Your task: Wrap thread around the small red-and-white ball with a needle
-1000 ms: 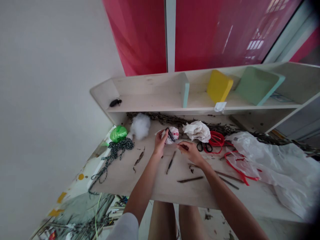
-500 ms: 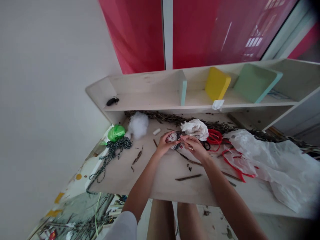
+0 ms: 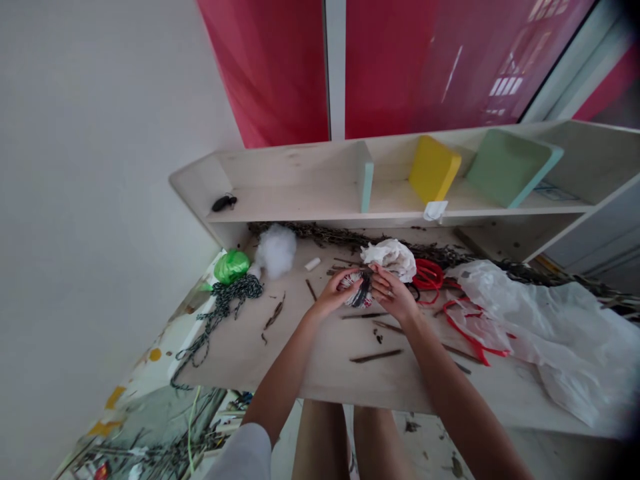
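A round white-and-red bundle (image 3: 358, 297) with a dark band of cord round its middle is held just above the desk. My left hand (image 3: 331, 295) wraps round its left side, thumb across the front. At the upper right of the bundle, the fingers of my right hand (image 3: 395, 297) are pinched together; what lies between them is too small to make out. Behind the right hand sits a crumpled white wad (image 3: 390, 259). Short brown twigs (image 3: 376, 356) lie on the desk in front of and beside the hands.
To the left are green-wrapped material (image 3: 232, 267), white fluffy stuffing (image 3: 276, 251) and a tangled dark cord (image 3: 235, 291). Red cord (image 3: 429, 279) and a clear plastic bag (image 3: 555, 320) lie to the right. Dried stems (image 3: 325, 231) run along the back under the shelf (image 3: 295, 199).
The bundle has turned, so more of its dark band faces me. My right hand has shifted slightly right, away from the bundle's front, with its fingers still pinched.
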A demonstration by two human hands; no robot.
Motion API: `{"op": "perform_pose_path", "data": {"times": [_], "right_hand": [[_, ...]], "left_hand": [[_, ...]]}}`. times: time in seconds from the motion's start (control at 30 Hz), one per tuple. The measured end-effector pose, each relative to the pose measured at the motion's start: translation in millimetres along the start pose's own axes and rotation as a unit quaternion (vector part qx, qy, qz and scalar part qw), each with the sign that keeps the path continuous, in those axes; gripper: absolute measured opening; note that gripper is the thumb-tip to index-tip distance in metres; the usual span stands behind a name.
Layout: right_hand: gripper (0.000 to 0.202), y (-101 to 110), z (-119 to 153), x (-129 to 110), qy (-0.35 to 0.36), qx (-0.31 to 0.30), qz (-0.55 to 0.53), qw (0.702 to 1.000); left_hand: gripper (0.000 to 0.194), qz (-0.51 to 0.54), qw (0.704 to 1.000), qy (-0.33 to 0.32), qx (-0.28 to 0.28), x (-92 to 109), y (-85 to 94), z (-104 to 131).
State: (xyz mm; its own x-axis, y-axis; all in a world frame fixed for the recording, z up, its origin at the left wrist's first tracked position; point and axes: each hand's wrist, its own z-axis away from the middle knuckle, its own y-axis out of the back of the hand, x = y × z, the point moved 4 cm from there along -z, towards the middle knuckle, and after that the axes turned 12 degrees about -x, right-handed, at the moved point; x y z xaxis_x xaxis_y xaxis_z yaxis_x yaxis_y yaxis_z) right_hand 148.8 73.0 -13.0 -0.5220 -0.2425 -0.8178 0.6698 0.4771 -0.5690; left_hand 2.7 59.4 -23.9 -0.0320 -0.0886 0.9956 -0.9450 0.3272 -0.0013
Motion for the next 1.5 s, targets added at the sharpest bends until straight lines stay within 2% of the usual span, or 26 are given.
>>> {"op": "perform_pose_path", "data": {"times": [0.2,0.37,0.53,0.6,0.7,0.8,0.9,1.0,1.1,1.2,1.27,1.37,1.5], "right_hand": [[0.024,0.7,-0.5,1.0,0.004,0.003,-0.004,1.0],[0.025,0.3,-1.5,4.8,-0.005,-0.001,-0.035,0.999],[0.025,0.1,-1.2,3.2,-0.008,-0.002,-0.015,1.0],[0.025,0.7,0.3,-1.1,-0.001,0.005,-0.012,1.0],[0.026,5.3,2.2,-7.9,0.017,0.029,0.013,0.999],[0.032,13.5,1.0,-6.4,0.011,0.072,0.104,0.992],[0.041,17.2,-2.3,0.4,0.014,0.099,0.247,0.964],[0.043,8.2,-4.2,7.8,0.019,0.06,0.372,0.926],[0.038,-9.4,-0.5,10.0,0.041,0.002,0.446,0.894],[0.034,-25.0,4.5,9.9,0.035,-0.049,0.456,0.888],[0.035,-30.0,6.3,7.9,0.023,-0.058,0.441,0.895],[0.038,-27.3,6.2,1.5,0.01,-0.026,0.386,0.922],[0.033,-13.3,5.3,-7.0,0.003,0.022,0.238,0.971]], "left_hand": [[0.072,-0.009,1.0,0.005,-0.002,-7.4,2.4,1.5],[0.07,-0.042,0.999,-0.003,-0.003,-7.6,2.6,1.4],[0.067,-0.048,0.999,-0.005,0.004,-5.5,1.8,0.9],[0.066,-0.017,1.0,0.015,-0.005,-3.0,1.5,1.9],[0.063,0.095,0.991,0.076,-0.06,0.1,-0.5,5.9],[0.059,0.222,0.968,0.078,-0.092,5.7,1.5,10.2],[0.052,0.325,0.942,0.075,-0.037,4.3,11.1,9.1],[0.045,0.387,0.915,0.075,0.086,-3.3,24.0,3.4],[0.043,0.349,0.919,0.048,0.177,-7.6,31.9,-1.9],[0.045,0.249,0.945,0.041,0.209,-8.0,30.5,-2.6],[0.047,0.172,0.962,0.03,0.212,-5.3,27.7,-1.1],[0.053,0.074,0.981,0.03,0.174,-1.9,23.4,0.5],[0.059,0.04,0.996,0.042,0.069,-3.4,16.2,0.0]]}}
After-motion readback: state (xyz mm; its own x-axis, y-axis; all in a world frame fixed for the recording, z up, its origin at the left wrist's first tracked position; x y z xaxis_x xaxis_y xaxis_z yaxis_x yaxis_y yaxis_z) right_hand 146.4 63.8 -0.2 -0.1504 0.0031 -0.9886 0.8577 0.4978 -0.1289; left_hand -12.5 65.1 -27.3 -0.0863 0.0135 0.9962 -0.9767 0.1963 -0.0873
